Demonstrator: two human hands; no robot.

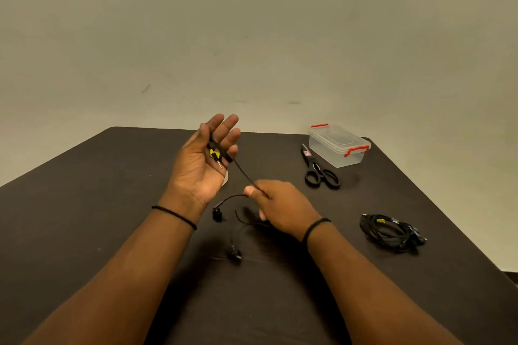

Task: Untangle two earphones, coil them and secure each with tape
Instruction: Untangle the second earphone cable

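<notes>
My left hand point(206, 157) is raised palm up with its fingers nearly straight. The plug end of a black earphone point(218, 154), marked with a yellow tag, lies across those fingers, and the thumb presses the cable against them. From there the cable runs down to my right hand point(276, 204), which pinches it between thumb and fingers. Its two earbuds point(217, 214) point(235, 256) hang loose over the dark table point(112, 193) below my hands. A second black earphone point(391, 231) lies coiled in a bundle at the right, also with a yellow tag.
Black scissors point(318, 168) lie at the back right beside a clear plastic box point(339, 145) with red clips. A small pale scrap point(225, 179) shows just behind my left hand. The table's far edge meets a plain wall.
</notes>
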